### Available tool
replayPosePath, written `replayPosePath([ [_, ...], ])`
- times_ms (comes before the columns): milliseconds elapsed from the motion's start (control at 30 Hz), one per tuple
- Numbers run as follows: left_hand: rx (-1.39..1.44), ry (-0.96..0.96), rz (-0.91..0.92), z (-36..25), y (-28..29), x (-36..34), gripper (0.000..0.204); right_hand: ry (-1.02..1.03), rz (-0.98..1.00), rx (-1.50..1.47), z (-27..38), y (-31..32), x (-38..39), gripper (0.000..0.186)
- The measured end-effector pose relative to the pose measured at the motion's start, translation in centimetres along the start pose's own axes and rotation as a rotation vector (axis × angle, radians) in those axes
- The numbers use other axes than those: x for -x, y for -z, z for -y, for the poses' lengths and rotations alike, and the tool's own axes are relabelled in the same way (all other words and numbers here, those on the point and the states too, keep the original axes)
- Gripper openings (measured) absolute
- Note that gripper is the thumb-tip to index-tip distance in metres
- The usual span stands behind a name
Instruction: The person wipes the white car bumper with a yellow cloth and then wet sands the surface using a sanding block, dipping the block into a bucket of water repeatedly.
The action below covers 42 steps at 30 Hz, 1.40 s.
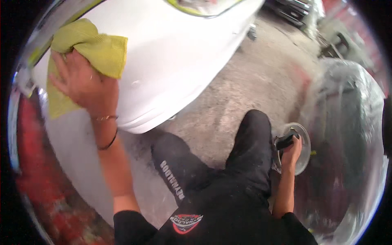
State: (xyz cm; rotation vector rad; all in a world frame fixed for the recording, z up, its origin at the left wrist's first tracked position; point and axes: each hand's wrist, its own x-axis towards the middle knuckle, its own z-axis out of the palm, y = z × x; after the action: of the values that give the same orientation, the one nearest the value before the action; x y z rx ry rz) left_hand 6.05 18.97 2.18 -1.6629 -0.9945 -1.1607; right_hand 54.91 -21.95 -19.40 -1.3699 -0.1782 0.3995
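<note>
Nearest, along the lower edge: a black shirt [241, 222], then dark trousers [255, 130], knees apart. Just beside the right knee: the right hand [292, 153], closed around a black object [284, 142] (cannot tell of what kind, being small and partly covered by the grip). Behind that hand: a round, see-through tub [307, 149]. Cannot tell whether touching.

Farther up, on the left: a bare forearm with a dark wristband [110, 144], leading to the left hand [83, 79]. Spread broadly over a crumpled yellow cloth [110, 55], with folds bunched above the knuckles and a flat part showing below. Seems to lie against a white car panel [183, 57], toward its left side; cannot tell how firmly.

Judging by this hold, looks like wiping under way rather than finished. Shows no clear line on the white between wiped and unwiped parts, only a faint round mark [135, 83] to the right of the cloth (too blurred to identify). So cannot tell the share done from the share left.

Out to the right: a large bulk under clear plastic [343, 106]. Beyond the knees: the bare grey floor [212, 110]. Farthest, at the top: a dark car [292, 12].
</note>
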Motion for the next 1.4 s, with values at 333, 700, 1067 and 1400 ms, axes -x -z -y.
replayPosePath([
  [333,0.118,-0.231,-0.134,7.3,-0.1,2.8,0.054,0.104,-0.336,0.801,-4.9,14.2,3.9,0.035],
  [700,0.248,-0.179,0.089,-10.4,0.6,-0.4,0.016,0.090,-0.092,1.415,-6.4,13.4,3.3,0.034],
  [1067,0.308,-0.414,0.260,-12.8,-9.2,0.1,0.057,0.026,0.270,1.545,-6.4,9.4,1.0,0.039],
  [1400,0.743,-0.642,1.020,-28.0,-18.1,-10.3,0.023,-0.193,0.389,1.524,-7.0,8.0,-1.5,0.031],
])
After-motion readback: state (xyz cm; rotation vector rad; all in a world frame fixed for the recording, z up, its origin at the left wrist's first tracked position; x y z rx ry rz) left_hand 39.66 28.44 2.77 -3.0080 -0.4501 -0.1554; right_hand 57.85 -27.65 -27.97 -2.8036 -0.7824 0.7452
